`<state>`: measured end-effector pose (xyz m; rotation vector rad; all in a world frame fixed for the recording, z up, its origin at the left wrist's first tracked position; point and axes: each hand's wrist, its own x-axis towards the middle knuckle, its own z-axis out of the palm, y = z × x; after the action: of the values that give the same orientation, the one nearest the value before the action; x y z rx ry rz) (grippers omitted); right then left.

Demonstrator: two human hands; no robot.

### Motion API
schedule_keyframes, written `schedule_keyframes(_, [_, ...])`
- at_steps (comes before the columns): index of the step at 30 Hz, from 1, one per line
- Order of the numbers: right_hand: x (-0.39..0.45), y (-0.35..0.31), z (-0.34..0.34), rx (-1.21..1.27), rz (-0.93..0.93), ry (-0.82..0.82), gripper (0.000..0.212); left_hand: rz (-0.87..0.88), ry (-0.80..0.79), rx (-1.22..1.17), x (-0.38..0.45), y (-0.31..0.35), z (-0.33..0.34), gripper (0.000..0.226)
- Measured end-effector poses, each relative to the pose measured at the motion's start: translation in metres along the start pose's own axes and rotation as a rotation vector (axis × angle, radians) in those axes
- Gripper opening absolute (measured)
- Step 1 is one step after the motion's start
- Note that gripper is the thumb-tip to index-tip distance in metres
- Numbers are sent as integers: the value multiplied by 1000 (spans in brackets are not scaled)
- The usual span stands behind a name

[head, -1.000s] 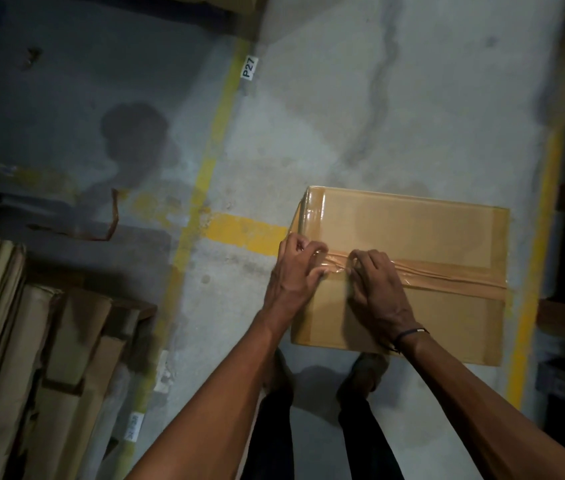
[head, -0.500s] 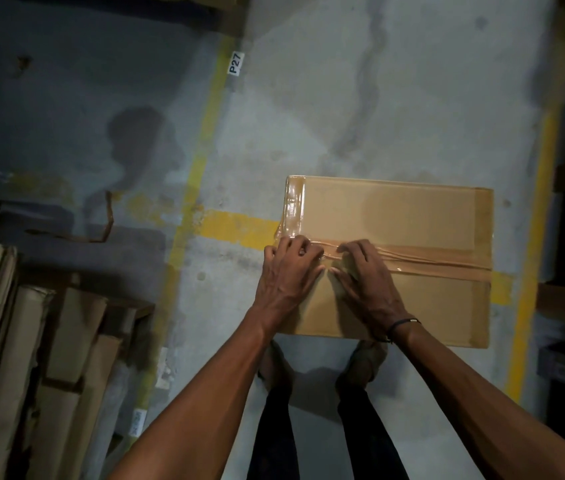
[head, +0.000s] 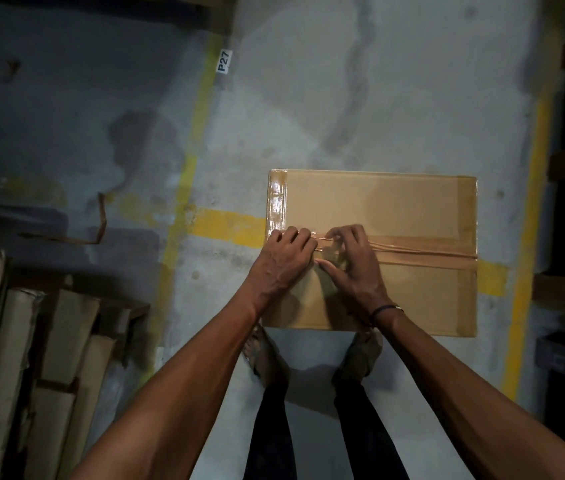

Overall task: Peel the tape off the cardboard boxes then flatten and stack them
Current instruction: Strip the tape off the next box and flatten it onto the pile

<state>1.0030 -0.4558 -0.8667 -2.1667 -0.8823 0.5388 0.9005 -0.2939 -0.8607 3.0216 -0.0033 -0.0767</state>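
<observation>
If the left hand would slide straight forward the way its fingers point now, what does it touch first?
Most likely the glossy tape strip along the left edge of the cardboard box: the left hand points up the box top, fingertips at the centre seam tape. Beyond that, bare floor.

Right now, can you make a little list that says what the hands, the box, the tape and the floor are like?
box: brown cardboard box flat on the floor, closed
tape: brown tape strip along the middle seam, wrinkled near the hands
left hand: left hand rests on the box's left end, fingers on the tape
right hand: right hand picks at the tape, fingers curled
floor: grey concrete floor with yellow lines
nearby: flattened cardboard stacked at left
</observation>
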Motion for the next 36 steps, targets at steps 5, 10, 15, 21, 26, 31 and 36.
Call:
schedule_keyframes(5, [3,0,1,15,41,-4,50,43,-18,53,7,-2,21,24])
schedule_keyframes(10, [2,0,2,-4,32,-24,47,-33,-8,7,14,3,23,32])
schedule_keyframes(15, [2,-2,-1,-75,-5,-37,42,-155,74,-96,18,5,22,6])
schedule_keyframes(21, [7,-5,4,-316,-114,-10,16,-264,90,-156,10,16,24,10])
schedule_keyframes(26, [17,-6,13,-262,-114,-69,10,-320,146,-212,-2,21,24,17])
schedule_keyframes(31, [17,-8,11,-102,0,-109,10,-299,133,-122,-20,8,15,19])
schedule_keyframes(36, [23,-5,7,3,37,-144,19,-178,83,21,-9,-5,7,19])
